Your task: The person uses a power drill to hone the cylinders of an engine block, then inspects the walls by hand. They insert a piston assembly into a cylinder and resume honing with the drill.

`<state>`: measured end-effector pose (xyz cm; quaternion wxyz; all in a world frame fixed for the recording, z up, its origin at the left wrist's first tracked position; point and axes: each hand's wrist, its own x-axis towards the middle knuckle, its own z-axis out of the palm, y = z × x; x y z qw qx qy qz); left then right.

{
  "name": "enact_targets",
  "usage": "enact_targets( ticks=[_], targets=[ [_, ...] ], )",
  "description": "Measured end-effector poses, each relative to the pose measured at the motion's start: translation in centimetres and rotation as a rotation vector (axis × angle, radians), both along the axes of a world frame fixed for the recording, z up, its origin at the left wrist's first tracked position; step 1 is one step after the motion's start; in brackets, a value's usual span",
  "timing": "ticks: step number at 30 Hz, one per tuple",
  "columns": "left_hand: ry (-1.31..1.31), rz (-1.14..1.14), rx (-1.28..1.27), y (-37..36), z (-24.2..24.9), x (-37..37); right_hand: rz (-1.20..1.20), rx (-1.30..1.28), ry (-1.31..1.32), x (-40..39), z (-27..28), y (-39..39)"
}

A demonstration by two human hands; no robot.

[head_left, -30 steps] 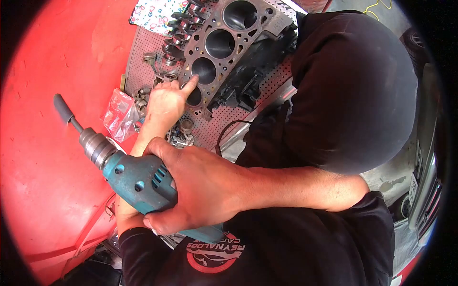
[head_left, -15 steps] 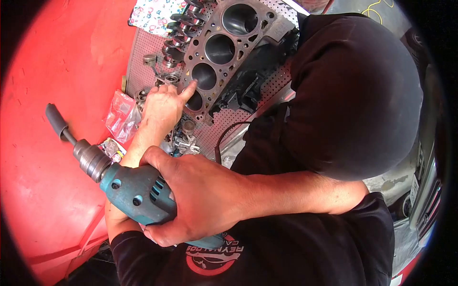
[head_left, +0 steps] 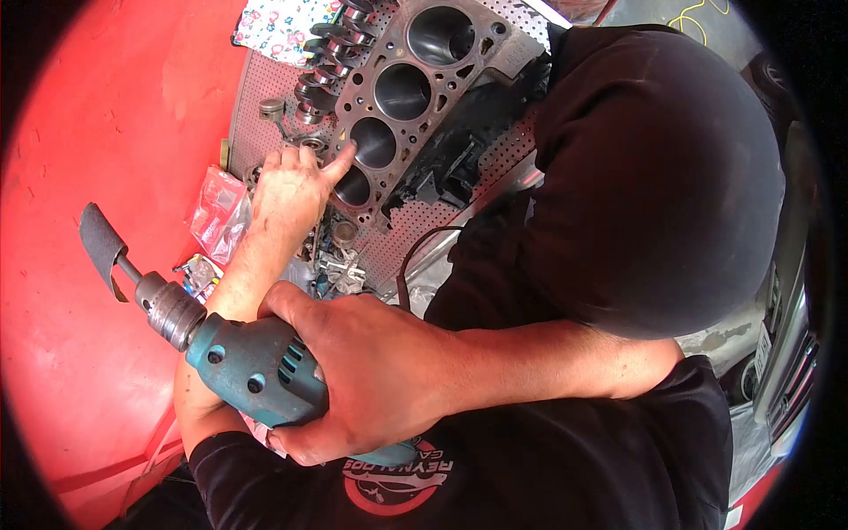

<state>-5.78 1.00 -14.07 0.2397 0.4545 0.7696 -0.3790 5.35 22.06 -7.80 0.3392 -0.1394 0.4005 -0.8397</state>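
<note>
Work lies on a perforated sheet (head_left: 393,252); red panel (head_left: 79,132) along my left, pale floor (head_left: 720,336) and part of a vehicle (head_left: 799,362) far right.

Nearest: my right hand (head_left: 380,371), fingers wrapped around the teal drill (head_left: 256,358), chuck (head_left: 170,311) pointing left, a dark curled strip (head_left: 102,238) on its rod. Drill crosses my left forearm (head_left: 238,283) and hides part of it.

Farther out: my left hand (head_left: 291,190) at the engine block (head_left: 397,124), one digit extended to the edge of the third bore from the top. Other fingers bent, tips hidden; cannot tell whether they grip anything.

Around: plastic bag (head_left: 216,208) left of that hand, a piston (head_left: 272,109) beyond, then crankshaft (head_left: 331,57) alongside the block, floral cloth (head_left: 274,35) farthest. Rounded black cloth (head_left: 671,177) blocks much of the right side.
</note>
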Motion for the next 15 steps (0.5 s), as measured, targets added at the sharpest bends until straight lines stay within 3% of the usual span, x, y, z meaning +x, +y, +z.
enact_targets(
  ticks=[15],
  targets=[
    [-0.022, -0.043, -0.047, 0.8, -0.4, -0.8, -0.086, -0.052, -0.017, -0.1, -0.1, -0.1]
  ],
)
